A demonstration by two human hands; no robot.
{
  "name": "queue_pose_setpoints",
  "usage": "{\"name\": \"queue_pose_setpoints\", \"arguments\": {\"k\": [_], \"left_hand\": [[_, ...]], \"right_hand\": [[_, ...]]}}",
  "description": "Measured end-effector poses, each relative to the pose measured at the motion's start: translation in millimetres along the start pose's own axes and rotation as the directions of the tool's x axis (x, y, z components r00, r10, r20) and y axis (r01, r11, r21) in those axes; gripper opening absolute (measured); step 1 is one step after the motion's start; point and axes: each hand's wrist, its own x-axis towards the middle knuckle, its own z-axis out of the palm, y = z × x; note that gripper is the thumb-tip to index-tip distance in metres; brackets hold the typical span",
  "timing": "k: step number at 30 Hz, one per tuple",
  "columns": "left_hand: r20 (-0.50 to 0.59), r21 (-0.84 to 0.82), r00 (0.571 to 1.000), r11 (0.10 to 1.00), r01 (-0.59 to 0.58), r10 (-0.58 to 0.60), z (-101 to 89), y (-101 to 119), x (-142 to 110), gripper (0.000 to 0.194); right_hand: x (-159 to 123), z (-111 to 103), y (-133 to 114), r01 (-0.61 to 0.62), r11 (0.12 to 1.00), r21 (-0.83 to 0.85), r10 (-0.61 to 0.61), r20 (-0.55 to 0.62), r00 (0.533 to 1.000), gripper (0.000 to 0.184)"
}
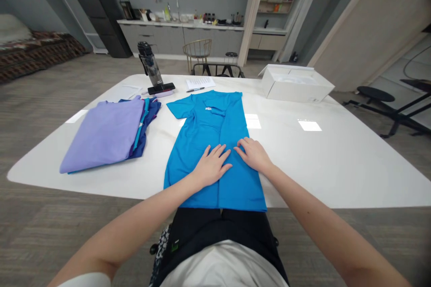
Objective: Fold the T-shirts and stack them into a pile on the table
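Observation:
A bright blue short-sleeved T-shirt [202,139] lies in front of me on the white table, its collar pointing away. The right side is folded inward lengthwise, and that sleeve lies across the chest beside a small white print. On the far left the other sleeve is spread out. My left hand [212,166] rests flat on the middle of the shirt, fingers spread. Beside it, my right hand [252,154] touches the folded layer with bent fingers; I see no fabric gripped between them. The shirt's hem reaches the table's near edge.
Folded clothes [104,134], lilac on top with blue layers beneath, are stacked at the left. Behind them stands a black handheld vacuum [151,65]. A pen [195,90] and printed paper [201,82] lie beyond the shirt. A white box [296,83] sits at the back right.

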Motion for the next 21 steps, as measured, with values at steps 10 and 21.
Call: {"name": "queue_pose_setpoints", "arguments": {"k": [10, 21], "left_hand": [[0.024, 0.005, 0.998, 0.998, 0.056, -0.056, 16.8, -56.5, 49.4, 0.066], [-0.138, 0.004, 0.967, 0.976, 0.219, -0.216, -11.8, -118.9, 73.1, 0.039]], "right_hand": [[143.7, 43.2, 19.3, -0.037, 0.974, 0.222, 0.063, -0.111, 0.992, 0.033], [221.8, 54.9, 0.9, -0.080, 0.995, 0.066, 0.088, -0.134, 0.987, 0.028]]}}
